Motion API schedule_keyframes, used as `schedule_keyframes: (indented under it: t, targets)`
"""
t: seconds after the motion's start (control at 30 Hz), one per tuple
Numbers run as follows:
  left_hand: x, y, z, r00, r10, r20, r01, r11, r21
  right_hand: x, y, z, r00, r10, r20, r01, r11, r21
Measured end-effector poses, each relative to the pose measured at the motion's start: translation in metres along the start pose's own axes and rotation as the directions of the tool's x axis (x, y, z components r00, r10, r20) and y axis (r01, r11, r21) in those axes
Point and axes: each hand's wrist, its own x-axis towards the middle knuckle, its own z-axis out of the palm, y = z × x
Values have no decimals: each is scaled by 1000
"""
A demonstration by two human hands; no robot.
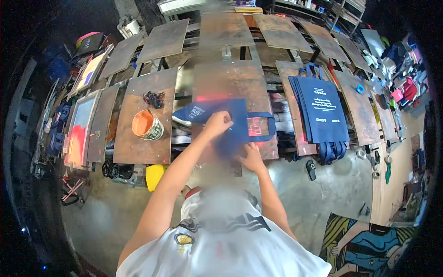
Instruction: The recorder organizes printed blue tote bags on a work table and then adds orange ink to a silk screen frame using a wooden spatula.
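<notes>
My left hand [217, 123] rested on the upper edge of a navy tote bag [233, 124], with the fingers bent and pinching the cloth, I think, though the exact grasp was hard to tell. My right hand [251, 158] lay on the lower edge of the same bag, fingers spread flat and pressing, not closed around anything. The bag lay flat on the brown wooden pallet board [230, 78] of the bench directly in front of me. Its long axis ran from left to right, and its handle loops [263, 127] pointed to my right side, so the right hand was the nearer one to the handles, while the left hand was nearer to the bag body. To the left, on a neighbouring board, stood a bucket of orange ink [147, 124]. To the right, well apart, a stack of printed navy bags [320, 111] hung over another board.
</notes>
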Motion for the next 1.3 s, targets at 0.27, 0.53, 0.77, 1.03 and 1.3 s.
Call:
schedule_keyframes:
  t: [0.27, 0.53, 0.77, 1.03, 1.3]
  targets:
    - [10, 24, 6, 992, 103, 69, -105, 994, 20, 3, 9, -8, 992, 29, 124, -37, 998, 58]
    - [15, 50, 10, 973, 229, -20, -221, 958, 184, -5, 6, -9, 997, 18, 79, -25, 996, 87]
    - [50, 94, -10, 939, 193, -283, -179, 981, 77, -6, -7, 10, 987, 91, -129, -113, 978, -174]
    - [33, 122, -103, 912, 221, -345, -261, 963, -73, -5, -15, -22, 868, 52, -494, 40, 984, 174]
    - [-88, 123, -191, 852, 295, -432, -279, 955, 101, -47, -83, -104, 871, 127, -475, 137, 865, 482]
